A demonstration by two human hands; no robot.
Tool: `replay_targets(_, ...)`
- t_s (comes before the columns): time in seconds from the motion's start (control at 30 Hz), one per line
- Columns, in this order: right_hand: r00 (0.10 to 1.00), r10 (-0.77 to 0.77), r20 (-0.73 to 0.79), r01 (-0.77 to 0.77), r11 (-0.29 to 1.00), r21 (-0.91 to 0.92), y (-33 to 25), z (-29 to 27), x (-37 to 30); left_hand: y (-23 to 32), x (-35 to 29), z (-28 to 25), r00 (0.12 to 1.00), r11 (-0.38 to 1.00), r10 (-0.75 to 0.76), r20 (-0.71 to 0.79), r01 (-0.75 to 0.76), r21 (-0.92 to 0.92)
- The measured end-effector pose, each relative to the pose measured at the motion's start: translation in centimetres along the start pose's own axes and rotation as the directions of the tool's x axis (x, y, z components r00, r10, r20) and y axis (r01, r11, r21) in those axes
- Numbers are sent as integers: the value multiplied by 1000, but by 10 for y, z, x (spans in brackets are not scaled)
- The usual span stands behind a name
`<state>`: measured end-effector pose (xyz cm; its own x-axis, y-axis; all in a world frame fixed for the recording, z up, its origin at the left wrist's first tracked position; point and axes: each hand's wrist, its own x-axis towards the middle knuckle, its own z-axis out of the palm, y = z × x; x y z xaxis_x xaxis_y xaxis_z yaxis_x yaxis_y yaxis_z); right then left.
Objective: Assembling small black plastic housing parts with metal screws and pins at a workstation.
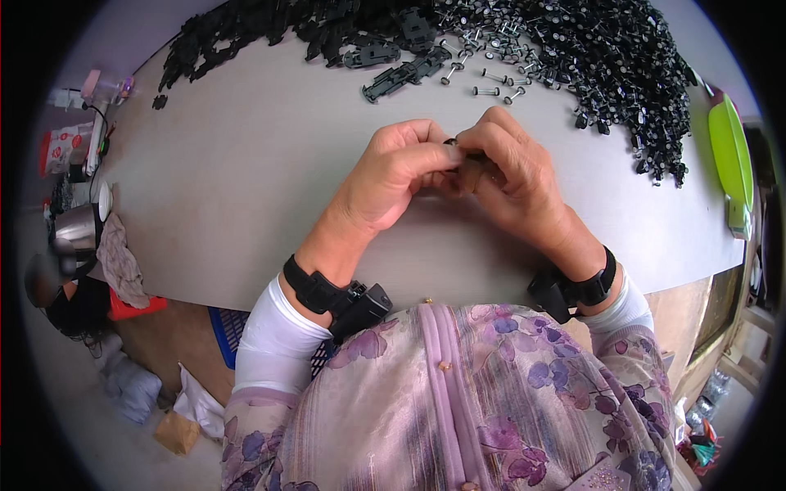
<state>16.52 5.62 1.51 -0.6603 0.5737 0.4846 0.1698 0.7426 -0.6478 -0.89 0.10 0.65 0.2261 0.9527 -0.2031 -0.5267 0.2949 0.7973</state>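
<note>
Above the middle of the table, my left hand (395,170) and my right hand (521,178) meet with fingertips pressed together. Between them is a small dark part (451,142), mostly covered by the fingers, so its kind does not show. Both hands are closed around it. Just beyond my fingers lie several loose wheel axles (486,91), short silver rods with black wheels at the ends. To their left rest dark flat plates like toy car chassis (403,75).
A heap of black chassis pieces (233,33) spreads along the far left edge. A large pile of wheel axles (622,65) covers the far right. At the right edge stands a bright green basin (729,151). A beige cloth (121,260) hangs at the left edge.
</note>
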Motion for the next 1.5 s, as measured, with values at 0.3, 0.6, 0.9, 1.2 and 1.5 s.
replay_targets(0.3, 975, 178, -134, -176, 984, 27, 25, -16, 10, 5, -30, -9, 922, 949, 218, -319, -125, 290)
replay_targets(0.6, 948, 309, -69, -311, 866, -391, 65, -26, 9, 76, -81, -79, 834, 405, 241, -496, 378, 832)
replay_targets(0.9, 962, 274, 8, -258, 914, -312, 59, -31, 7, 44, 42, -48, 790, -246, 612, 44, 137, 959)
replay_targets(1.2, 950, 308, 48, -298, 944, -145, 44, -33, 3, 26, 23, -25, 833, 151, 541, -112, 35, 988)
replay_targets(1.5, 996, -92, 12, 91, 995, 36, 17, -15, 5, 16, 8, -7, 992, 979, -45, -117, 67, 190)
